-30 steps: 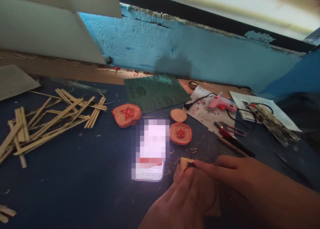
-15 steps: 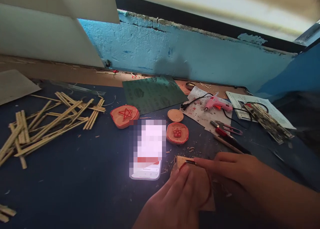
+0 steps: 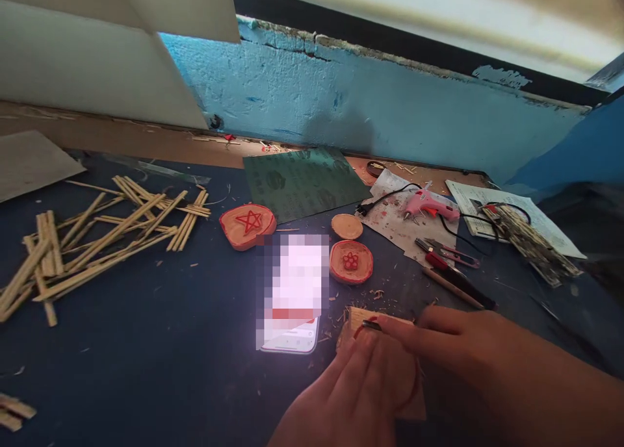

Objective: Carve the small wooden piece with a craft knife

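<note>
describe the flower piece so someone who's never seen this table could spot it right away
On the dark blue table, find the glowing phone. Just right of its upper half lies a rounded, red-rimmed piece. It bears a small red flower, whereas the disc behind it is plain and the other red-rimmed piece bears a star.

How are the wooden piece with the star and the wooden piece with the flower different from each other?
The star piece carries a large red star outline; the flower piece has a small red flower in its middle. The star piece looks wider and more uneven, while the flower piece is rounder. The star piece lies left of the phone, the flower piece right of it. Both have red edges.
</note>
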Action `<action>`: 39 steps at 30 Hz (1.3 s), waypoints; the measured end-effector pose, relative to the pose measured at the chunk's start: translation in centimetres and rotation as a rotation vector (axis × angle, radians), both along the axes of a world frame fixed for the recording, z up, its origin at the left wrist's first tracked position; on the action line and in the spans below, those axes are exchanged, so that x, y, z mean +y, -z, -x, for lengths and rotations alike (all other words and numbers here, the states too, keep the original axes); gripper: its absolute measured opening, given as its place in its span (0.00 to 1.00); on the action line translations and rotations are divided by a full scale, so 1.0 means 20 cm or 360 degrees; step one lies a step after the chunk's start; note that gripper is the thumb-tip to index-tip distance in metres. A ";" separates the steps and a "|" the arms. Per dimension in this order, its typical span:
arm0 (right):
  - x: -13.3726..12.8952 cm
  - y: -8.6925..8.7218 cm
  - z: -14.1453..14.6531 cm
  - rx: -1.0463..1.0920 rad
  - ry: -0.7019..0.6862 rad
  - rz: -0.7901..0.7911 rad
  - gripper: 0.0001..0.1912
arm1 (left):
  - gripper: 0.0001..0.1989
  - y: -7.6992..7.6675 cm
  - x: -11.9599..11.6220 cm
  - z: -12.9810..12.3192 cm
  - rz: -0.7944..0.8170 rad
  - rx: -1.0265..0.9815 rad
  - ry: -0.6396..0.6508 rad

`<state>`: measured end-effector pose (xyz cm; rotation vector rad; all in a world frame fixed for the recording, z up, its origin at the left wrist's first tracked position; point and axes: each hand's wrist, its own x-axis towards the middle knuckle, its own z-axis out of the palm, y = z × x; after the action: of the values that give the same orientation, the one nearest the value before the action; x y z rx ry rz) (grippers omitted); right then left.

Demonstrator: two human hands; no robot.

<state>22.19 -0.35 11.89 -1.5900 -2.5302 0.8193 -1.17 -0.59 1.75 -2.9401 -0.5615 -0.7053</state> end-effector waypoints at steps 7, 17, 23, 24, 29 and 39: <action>-0.04 0.11 0.01 0.0047 0.0075 0.0265 0.30 | 0.20 0.01 0.00 -0.02 -0.0067 0.0039 -0.0009; -0.07 0.16 -0.05 -0.0029 0.0065 0.0117 0.24 | 0.20 -0.02 -0.01 0.00 0.0011 0.0065 0.0004; -0.01 0.17 0.00 0.0093 -0.0107 -0.0011 0.34 | 0.19 -0.04 -0.02 0.01 0.0186 0.0040 0.0052; 0.01 0.17 0.03 0.0180 -0.0061 0.0034 0.36 | 0.19 -0.03 -0.03 0.00 0.0205 0.0016 0.0056; 0.09 0.10 0.11 0.0281 0.0003 0.0110 0.24 | 0.19 -0.01 -0.02 0.00 0.0207 -0.0123 0.0008; 0.17 0.12 -0.04 0.0151 0.0348 0.0005 0.18 | 0.15 0.01 0.02 0.01 0.0238 -0.0362 -0.0042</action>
<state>22.99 3.04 9.59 -1.7445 -2.2425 0.8503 -1.34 -0.10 1.55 -3.0005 -0.6981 -1.0475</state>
